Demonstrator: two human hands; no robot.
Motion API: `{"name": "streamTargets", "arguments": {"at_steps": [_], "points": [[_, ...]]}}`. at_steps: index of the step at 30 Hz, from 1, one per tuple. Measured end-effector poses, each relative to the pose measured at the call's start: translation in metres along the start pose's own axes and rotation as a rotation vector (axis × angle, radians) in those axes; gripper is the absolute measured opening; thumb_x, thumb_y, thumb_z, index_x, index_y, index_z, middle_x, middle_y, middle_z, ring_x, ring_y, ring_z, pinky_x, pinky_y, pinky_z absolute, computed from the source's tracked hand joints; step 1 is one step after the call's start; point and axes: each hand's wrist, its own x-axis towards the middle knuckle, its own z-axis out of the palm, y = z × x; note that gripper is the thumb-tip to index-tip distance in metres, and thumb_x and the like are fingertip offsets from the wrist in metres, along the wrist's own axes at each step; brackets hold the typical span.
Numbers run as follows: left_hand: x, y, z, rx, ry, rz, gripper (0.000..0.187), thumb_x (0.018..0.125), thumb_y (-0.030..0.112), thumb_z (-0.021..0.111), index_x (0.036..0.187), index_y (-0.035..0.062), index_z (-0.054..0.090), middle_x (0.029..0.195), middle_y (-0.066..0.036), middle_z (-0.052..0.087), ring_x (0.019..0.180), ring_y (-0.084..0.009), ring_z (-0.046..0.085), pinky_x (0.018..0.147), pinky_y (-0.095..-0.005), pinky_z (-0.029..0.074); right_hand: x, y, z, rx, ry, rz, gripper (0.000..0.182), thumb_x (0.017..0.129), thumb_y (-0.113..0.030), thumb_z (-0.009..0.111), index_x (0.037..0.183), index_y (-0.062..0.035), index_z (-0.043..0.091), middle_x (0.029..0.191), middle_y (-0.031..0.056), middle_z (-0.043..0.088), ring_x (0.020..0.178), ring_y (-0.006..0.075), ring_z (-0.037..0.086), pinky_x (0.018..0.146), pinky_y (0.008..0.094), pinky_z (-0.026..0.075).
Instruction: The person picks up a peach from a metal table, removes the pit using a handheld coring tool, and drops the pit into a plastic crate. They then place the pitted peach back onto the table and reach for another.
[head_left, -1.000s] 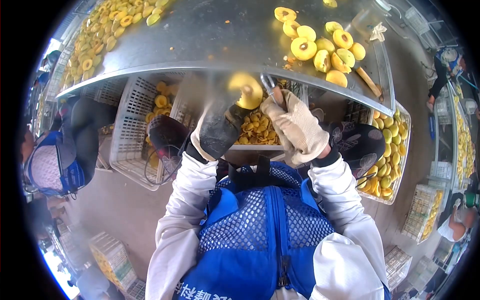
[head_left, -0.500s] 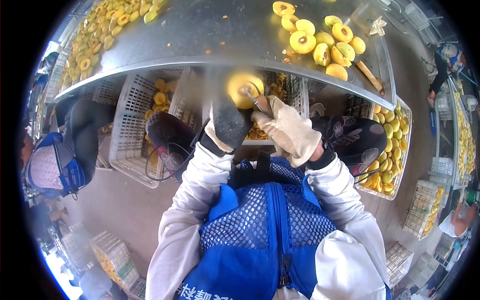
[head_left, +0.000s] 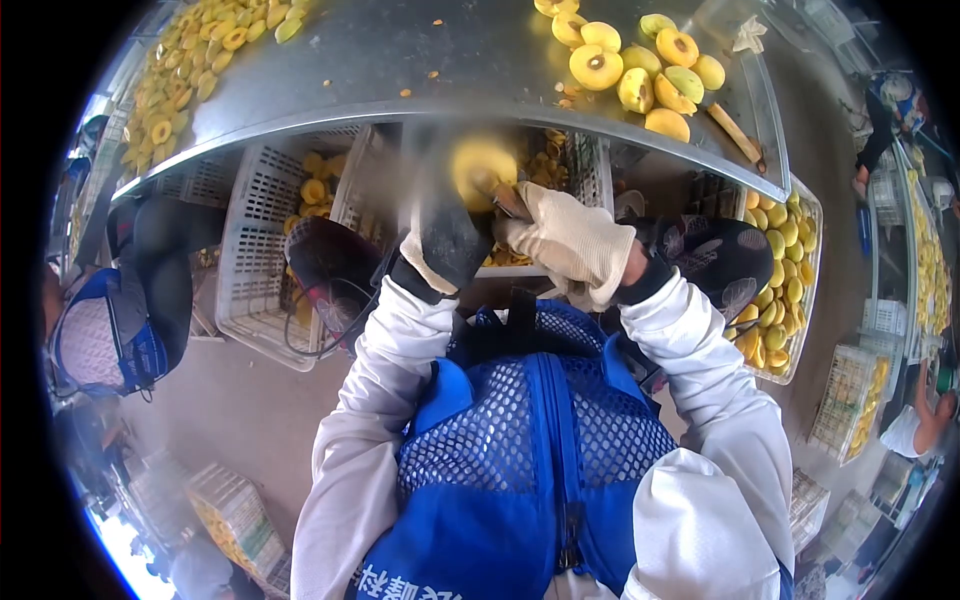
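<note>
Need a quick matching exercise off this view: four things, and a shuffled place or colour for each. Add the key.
Things:
1. held fruit
2. tool
3. brown stick
4. wearer's vest

Places and colours:
A. on the right end of the table
B. blue
C. in the left hand
D. in the right hand

Pairs: 1-C, 2-D, 3-A, 4-B
</note>
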Motion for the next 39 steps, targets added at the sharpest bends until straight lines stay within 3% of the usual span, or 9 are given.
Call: {"name": "streamTargets", "arguments": {"at_steps": [5,8,12,16,20,24,33,35,39], "points": [[-0.001,-0.009,-0.001,0.162,-0.021,0.03,0.038,0.091,0.001,0.059,0.129,-0.0002,0.05,0.108,-0.018,0.065,0.093,-0.0332,0.067,0.076,-0.0393,0.056,0.026,0.055,0.014,-0.508,0.262,-0.363,0.042,0.096,-0.029,0.06,0.116,0.0076,0.052,0.077,0.0186,0.067,0.051,0.025,0.065,0.044,0.036,0.049],[-0.001,-0.01,-0.001,0.238,-0.066,0.066,0.036,0.092,0.002,0.058,0.127,0.0003,0.052,0.107,-0.018,0.065,0.093,-0.0329,0.067,0.075,-0.0391,0.056,0.008,0.004,-0.001,-0.04,-0.073,0.107,0.041,0.094,-0.028,0.061,0.117,0.0056,0.055,0.085,0.0215,0.07,0.066,0.0311,0.071,0.057,0.0394,0.055],[-0.007,-0.013,-0.001,0.204,-0.082,0.068,0.037,0.089,0.003,0.061,0.126,0.0008,0.054,0.108,-0.017,0.066,0.096,-0.0316,0.066,0.077,-0.038,0.055,0.01,0.022,0.001,-0.627,0.056,-0.083,0.033,0.091,-0.023,0.062,0.107,0.006,0.058,0.083,0.015,0.069,0.069,0.0238,0.069,0.057,0.0361,0.052],[-0.006,-0.024,-0.005,0.154,-0.154,0.067,0.04,0.086,0.004,0.066,0.125,0.0012,0.056,0.109,-0.015,0.066,0.098,-0.0302,0.065,0.079,-0.0362,0.054,0.009,0.013,-0.014,-0.08,-0.286,0.163,0.031,0.092,-0.024,0.058,0.1,0.0046,0.066,0.077,0.0187,0.07,0.067,0.0313,0.071,0.063,0.0402,0.055],[-0.004,-0.024,-0.023,0.308,-0.409,0.034,0.071,0.074,-0.015,0.066,0.141,-0.0036,0.047,0.123,-0.016,0.061,0.11,-0.0289,0.063,0.096,-0.0341,0.051,0.009,0.017,-0.008,-0.49,-0.141,0.01,0.022,0.09,-0.019,0.057,0.095,0.0007,0.065,0.066,0.0079,0.065,0.05,0.0145,0.059,0.044,0.0288,0.044],[-0.001,-0.02,-0.023,0.32,-0.304,0.16,0.067,0.075,-0.016,0.067,0.138,-0.0031,0.05,0.126,-0.016,0.062,0.115,-0.0289,0.063,0.101,-0.0354,0.049,-0.006,0.019,-0.035,0.766,-0.58,0.253,0.014,0.092,-0.02,0.06,0.093,-0.0063,0.059,0.062,0.0016,0.057,0.049,0.014,0.054,0.041,0.0268,0.041],[-0.001,-0.041,-0.02,0.277,-0.369,0.092,0.05,0.073,-0.007,0.073,0.122,-0.001,0.06,0.115,-0.017,0.066,0.111,-0.0315,0.064,0.095,-0.039,0.052,-0.006,0.034,-0.011,0.974,-0.583,0.113,0.021,0.096,-0.02,0.06,0.083,-0.0035,0.058,0.056,-0.0034,0.044,0.037,0.0049,0.04,0.032,0.0227,0.032],[0.009,-0.05,-0.022,0.476,-0.586,0.131,0.053,0.066,0.0,0.079,0.116,-0.0004,0.063,0.112,-0.017,0.067,0.109,-0.035,0.063,0.094,-0.0407,0.052,-0.013,-0.003,-0.013,0.055,-0.242,0.324,0.017,0.094,-0.018,0.061,0.085,-0.0029,0.062,0.061,-0.001,0.052,0.04,0.006,0.045,0.037,0.022,0.036],[0.023,-0.046,-0.014,0.451,-0.631,-0.071,0.056,0.059,0.004,0.083,0.112,-0.0005,0.065,0.111,-0.017,0.067,0.107,-0.0386,0.062,0.095,-0.0418,0.051,0.0,0.052,-0.004,0.456,-0.357,0.029,0.016,0.097,-0.015,0.058,0.093,-0.0008,0.062,0.061,-0.0003,0.053,0.04,0.0065,0.046,0.037,0.0222,0.035]]}}
